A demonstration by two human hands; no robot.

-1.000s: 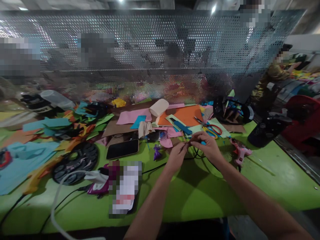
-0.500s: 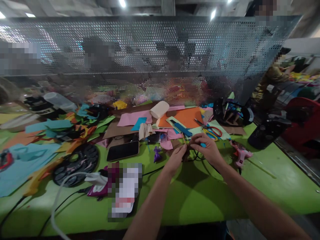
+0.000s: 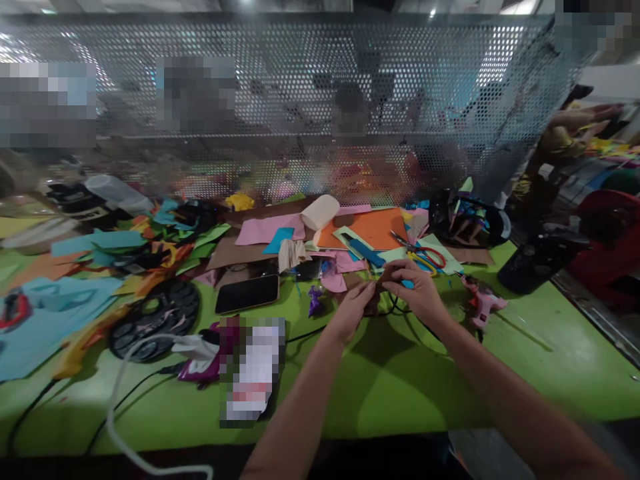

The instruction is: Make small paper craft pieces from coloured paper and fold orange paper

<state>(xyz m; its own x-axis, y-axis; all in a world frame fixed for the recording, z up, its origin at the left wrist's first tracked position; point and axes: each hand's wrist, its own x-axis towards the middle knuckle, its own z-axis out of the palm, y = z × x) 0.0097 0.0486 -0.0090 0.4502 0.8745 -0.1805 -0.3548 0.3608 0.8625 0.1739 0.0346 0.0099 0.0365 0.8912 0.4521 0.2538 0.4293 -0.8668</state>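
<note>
My left hand (image 3: 355,303) is closed in a pinch above the green table (image 3: 430,400). Close beside it, my right hand (image 3: 413,287) also pinches with bent fingers. Between the fingertips is a small brown piece (image 3: 384,280), thin like paper or foam sheet; its exact kind is too small to tell. Behind my right hand lie scissors (image 3: 425,257) with red and yellow handles, and a blue cutter (image 3: 361,250). A black cable (image 3: 395,308) curls below the hands. A small purple figure (image 3: 315,301) stands left of my left hand.
A pink glue gun (image 3: 483,307) and a black cup (image 3: 535,263) are at the right. Leftward lie a dark phone (image 3: 247,294), a purple power strip (image 3: 200,367), a black round tray (image 3: 155,320) and a yellow glue gun (image 3: 85,343). A perforated metal screen (image 3: 280,100) stands behind coloured sheets.
The camera view has tilted and shifted slightly. Both hands stay close together, with the right fingers a little higher and the brown piece more visible between them.
</note>
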